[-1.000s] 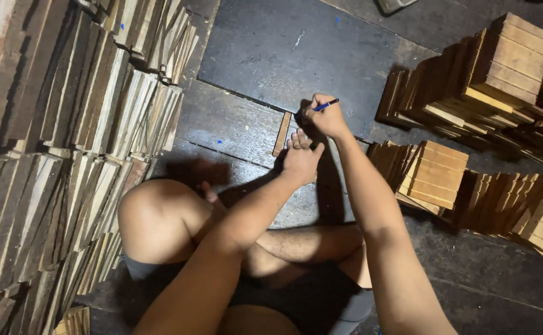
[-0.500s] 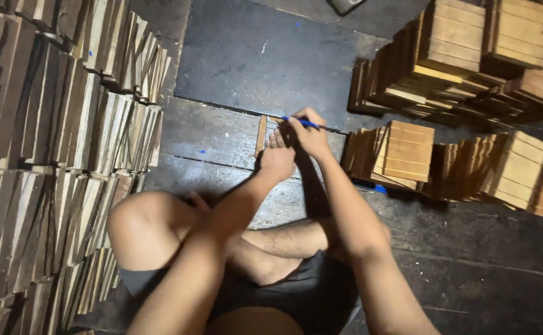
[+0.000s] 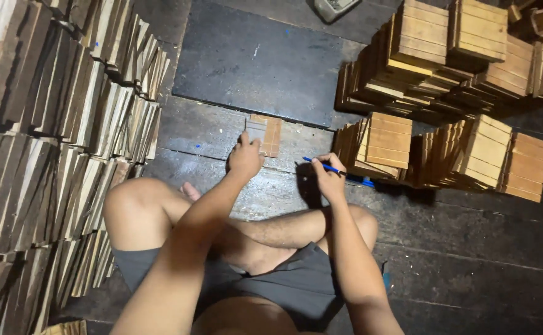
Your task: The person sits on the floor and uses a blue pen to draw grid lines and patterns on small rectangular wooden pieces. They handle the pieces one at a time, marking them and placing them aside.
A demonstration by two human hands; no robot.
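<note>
1. The floor (image 3: 470,260) is dark, worn wood with scratches and pale specks.
2. A big flat black sheet (image 3: 253,68) lies on the floor, farther out.
3. A small wooden slat tile (image 3: 266,135) lies flat on the floor, just at the near edge of the black sheet.
4. Tall rows of wooden strips (image 3: 54,142) stand packed on the left.
5. Stacks of slat tiles (image 3: 457,93) sit on the right, some leaning over.
6. A blue pen (image 3: 363,182) lies on the floor beside the nearest stack.

Slatted wooden tile (image 3: 267,133): small, square, flat on floor, left hand touching. Blue pen (image 3: 322,165): held in right hand.
</note>
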